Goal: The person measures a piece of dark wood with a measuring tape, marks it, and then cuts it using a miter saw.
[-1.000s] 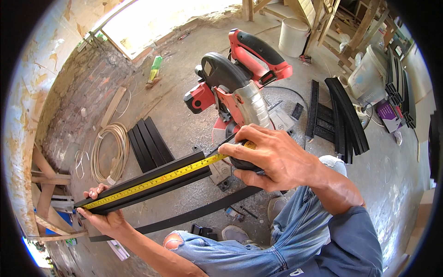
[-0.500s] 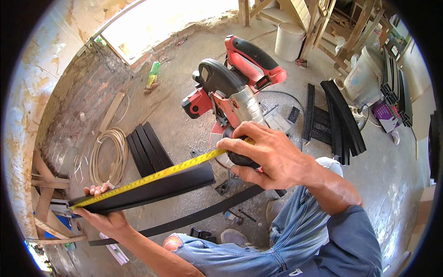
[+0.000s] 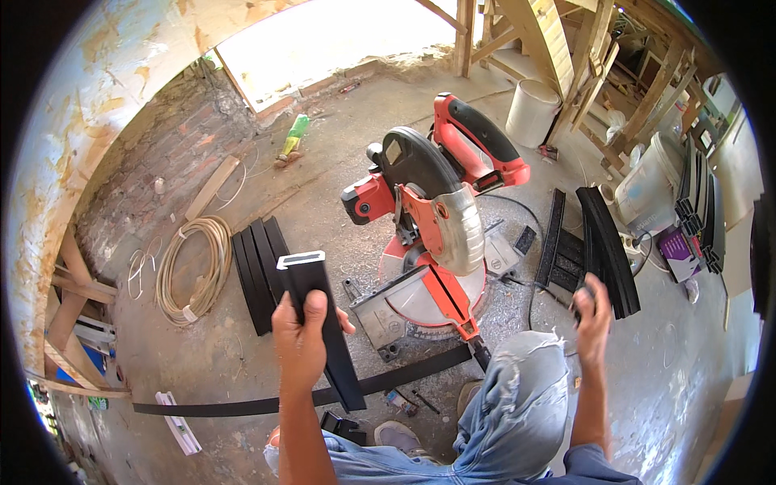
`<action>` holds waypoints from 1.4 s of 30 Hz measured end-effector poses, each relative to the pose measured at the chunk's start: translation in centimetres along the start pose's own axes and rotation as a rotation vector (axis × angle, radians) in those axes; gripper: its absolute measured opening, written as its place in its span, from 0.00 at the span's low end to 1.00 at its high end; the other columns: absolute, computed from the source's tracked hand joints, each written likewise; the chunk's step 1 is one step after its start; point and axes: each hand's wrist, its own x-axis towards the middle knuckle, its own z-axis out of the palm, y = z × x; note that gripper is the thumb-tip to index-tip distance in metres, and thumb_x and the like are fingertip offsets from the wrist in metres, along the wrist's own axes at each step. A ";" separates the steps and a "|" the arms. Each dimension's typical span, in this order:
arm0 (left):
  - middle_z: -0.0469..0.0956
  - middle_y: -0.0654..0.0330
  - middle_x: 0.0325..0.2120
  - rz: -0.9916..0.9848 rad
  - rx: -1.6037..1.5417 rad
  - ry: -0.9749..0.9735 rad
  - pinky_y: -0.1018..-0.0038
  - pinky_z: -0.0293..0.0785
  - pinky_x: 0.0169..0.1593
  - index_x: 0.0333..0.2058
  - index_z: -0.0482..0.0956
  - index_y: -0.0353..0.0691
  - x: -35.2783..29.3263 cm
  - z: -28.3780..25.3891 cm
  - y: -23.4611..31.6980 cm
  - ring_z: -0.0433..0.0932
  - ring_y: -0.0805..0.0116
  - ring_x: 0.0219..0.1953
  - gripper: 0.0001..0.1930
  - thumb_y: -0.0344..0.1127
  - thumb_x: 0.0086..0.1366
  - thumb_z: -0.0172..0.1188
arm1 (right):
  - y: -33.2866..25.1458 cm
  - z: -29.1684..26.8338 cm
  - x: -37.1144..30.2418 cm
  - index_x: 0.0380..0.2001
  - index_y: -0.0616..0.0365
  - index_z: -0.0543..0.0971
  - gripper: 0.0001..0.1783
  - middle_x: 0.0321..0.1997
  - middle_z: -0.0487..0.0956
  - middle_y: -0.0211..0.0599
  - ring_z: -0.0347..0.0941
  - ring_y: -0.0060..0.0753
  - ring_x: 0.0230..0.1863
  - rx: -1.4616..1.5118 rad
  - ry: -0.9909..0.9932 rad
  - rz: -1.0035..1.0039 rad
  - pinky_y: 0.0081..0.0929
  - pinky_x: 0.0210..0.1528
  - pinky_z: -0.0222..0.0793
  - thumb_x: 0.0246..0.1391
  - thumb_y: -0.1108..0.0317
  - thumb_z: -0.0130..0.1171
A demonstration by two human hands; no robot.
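Observation:
My left hand (image 3: 299, 339) is wrapped round a short black channel profile (image 3: 338, 360), thumb along its face. The profile is tilted up, and its pale cut end shows at the top. Off to the right, above the floor beside my knee, my right hand (image 3: 596, 323) is closed on the tape measure (image 3: 578, 314); only a dark edge of it shows past my fingers, and no blade is drawn out. Between my hands and farther off stands a red and black mitre saw (image 3: 461, 234), its head raised over the round base.
Several black profiles (image 3: 260, 271) lie left of the saw, and more black strips (image 3: 608, 250) lie to its right. One long black strip (image 3: 218, 408) crosses the floor before my feet. A coiled hose (image 3: 194, 271), a green bottle (image 3: 293, 139) and white buckets (image 3: 533, 113) stand or lie farther out.
The yellow blade is no longer stretched along the profile. My left hand has swung the profile rightward and tipped it up; my right hand has moved away right. The view has shifted slightly.

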 end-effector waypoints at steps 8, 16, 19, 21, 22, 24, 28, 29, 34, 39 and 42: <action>0.78 0.54 0.26 -0.152 0.475 -0.210 0.68 0.77 0.32 0.42 0.71 0.30 0.7 3.1 -8.8 0.78 0.63 0.25 0.21 0.49 0.73 0.49 | 16.3 2.9 -15.7 0.63 0.64 0.64 0.44 0.60 0.72 0.58 0.67 0.61 0.63 -0.534 -0.251 0.378 0.48 0.64 0.64 0.48 0.58 0.72; 0.79 0.38 0.38 0.340 0.840 -0.459 0.51 0.74 0.45 0.57 0.71 0.33 0.6 2.8 -16.3 0.79 0.36 0.40 0.20 0.34 0.69 0.58 | 12.3 6.4 -14.8 0.59 0.64 0.68 0.38 0.62 0.67 0.50 0.60 0.54 0.65 -0.761 -0.210 0.023 0.52 0.66 0.52 0.47 0.59 0.68; 0.78 0.40 0.45 0.239 0.945 -0.509 0.53 0.74 0.50 0.65 0.67 0.37 1.6 5.1 -16.7 0.78 0.39 0.46 0.26 0.35 0.70 0.57 | 11.7 7.9 -13.3 0.58 0.63 0.68 0.36 0.62 0.66 0.51 0.59 0.56 0.65 -0.614 -0.195 -0.175 0.51 0.66 0.53 0.47 0.61 0.66; 0.75 0.40 0.51 0.172 1.100 -0.536 0.54 0.72 0.53 0.69 0.61 0.40 2.0 6.4 -17.8 0.75 0.40 0.52 0.30 0.35 0.71 0.55 | 10.3 8.9 -12.2 0.58 0.63 0.68 0.35 0.63 0.66 0.52 0.59 0.57 0.65 -0.522 -0.213 -0.167 0.52 0.66 0.53 0.47 0.62 0.65; 0.75 0.40 0.51 0.173 1.099 -0.541 0.54 0.72 0.53 0.69 0.61 0.40 2.0 7.2 -18.1 0.75 0.40 0.52 0.30 0.35 0.71 0.55 | 9.8 9.4 -11.7 0.58 0.62 0.68 0.35 0.63 0.65 0.52 0.59 0.57 0.66 -0.432 -0.229 -0.167 0.53 0.66 0.54 0.47 0.63 0.65; 0.72 0.41 0.47 0.301 1.296 -0.522 0.52 0.70 0.53 0.73 0.54 0.44 1.7 9.2 -18.7 0.74 0.41 0.49 0.33 0.35 0.72 0.53 | 9.3 9.8 -11.5 0.59 0.62 0.67 0.35 0.63 0.65 0.53 0.59 0.59 0.65 -0.412 -0.234 -0.161 0.54 0.67 0.55 0.47 0.64 0.65; 0.68 0.41 0.46 0.493 1.242 -0.469 0.51 0.70 0.52 0.66 0.61 0.40 1.9 10.3 -21.7 0.73 0.41 0.49 0.28 0.35 0.71 0.55 | 8.5 9.4 -11.3 0.60 0.62 0.66 0.36 0.63 0.64 0.53 0.60 0.60 0.65 -0.300 -0.227 -0.167 0.52 0.68 0.57 0.48 0.67 0.65; 0.68 0.42 0.48 0.501 1.247 -0.445 0.52 0.70 0.53 0.62 0.65 0.39 2.1 10.3 -22.1 0.73 0.42 0.50 0.24 0.36 0.70 0.56 | 8.5 9.3 -11.4 0.60 0.61 0.67 0.35 0.63 0.64 0.53 0.61 0.60 0.64 -0.260 -0.225 -0.174 0.52 0.67 0.57 0.48 0.68 0.65; 0.65 0.42 0.52 0.603 1.307 -0.509 0.53 0.71 0.54 0.60 0.69 0.38 2.6 9.7 -23.1 0.71 0.42 0.52 0.22 0.38 0.70 0.57 | 8.2 8.1 -11.1 0.58 0.61 0.69 0.33 0.63 0.65 0.55 0.64 0.59 0.62 -0.222 -0.205 -0.194 0.51 0.65 0.62 0.48 0.68 0.65; 0.63 0.40 0.55 0.738 1.326 -0.468 0.47 0.66 0.55 0.66 0.65 0.39 2.4 8.7 -25.3 0.68 0.41 0.54 0.29 0.43 0.70 0.57 | 4.4 7.2 -6.1 0.53 0.61 0.73 0.25 0.62 0.66 0.55 0.68 0.56 0.58 -0.156 -0.086 -0.354 0.48 0.61 0.66 0.50 0.70 0.64; 0.63 0.43 0.56 0.697 1.424 -0.378 0.43 0.60 0.58 0.69 0.62 0.43 1.8 9.7 -25.1 0.64 0.41 0.57 0.31 0.44 0.70 0.57 | -0.6 7.1 -0.1 0.51 0.60 0.75 0.22 0.60 0.69 0.55 0.70 0.56 0.55 -0.015 0.025 -0.575 0.46 0.57 0.68 0.52 0.71 0.63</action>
